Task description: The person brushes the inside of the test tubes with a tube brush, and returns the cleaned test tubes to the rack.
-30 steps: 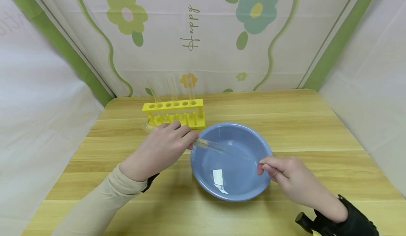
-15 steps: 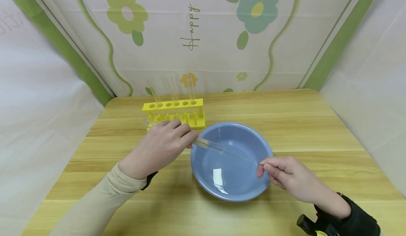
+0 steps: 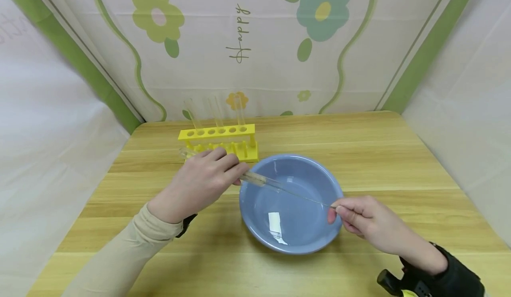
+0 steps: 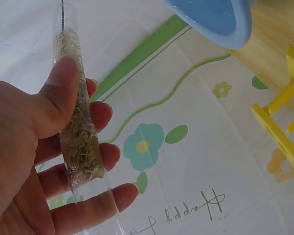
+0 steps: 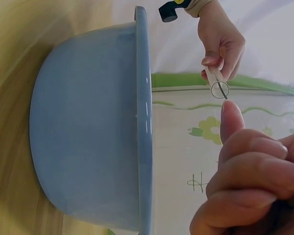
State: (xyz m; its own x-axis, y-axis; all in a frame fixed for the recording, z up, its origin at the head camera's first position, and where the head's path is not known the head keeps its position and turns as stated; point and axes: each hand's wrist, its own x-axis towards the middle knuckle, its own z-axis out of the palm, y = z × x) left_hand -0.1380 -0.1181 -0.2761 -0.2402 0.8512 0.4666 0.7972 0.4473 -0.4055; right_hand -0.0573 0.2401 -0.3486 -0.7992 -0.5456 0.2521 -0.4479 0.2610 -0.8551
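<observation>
My left hand (image 3: 199,182) grips a clear test tube (image 4: 108,198), held slantwise over the left rim of a blue basin (image 3: 261,230). Inside the tube sits a pale bristly brush head (image 4: 83,132). From the tube's mouth a thin twisted wire (image 3: 303,197) runs across above the basin to my right hand (image 3: 373,221), which pinches its end between thumb and index finger. In the right wrist view the tube's open mouth (image 5: 219,90) faces the camera with the wire coming out.
A yellow rack (image 3: 215,132) stands behind my left hand, with three clear test tubes (image 3: 239,110) leaning in it. A printed cloth (image 3: 263,75) rises behind the wooden table (image 3: 399,164), and pale cloth hangs at both sides.
My right hand has moved slightly right, and more of the wire shows outside the tube. The brush head is a little nearer the tube's mouth. My left hand has shifted slightly up and left.
</observation>
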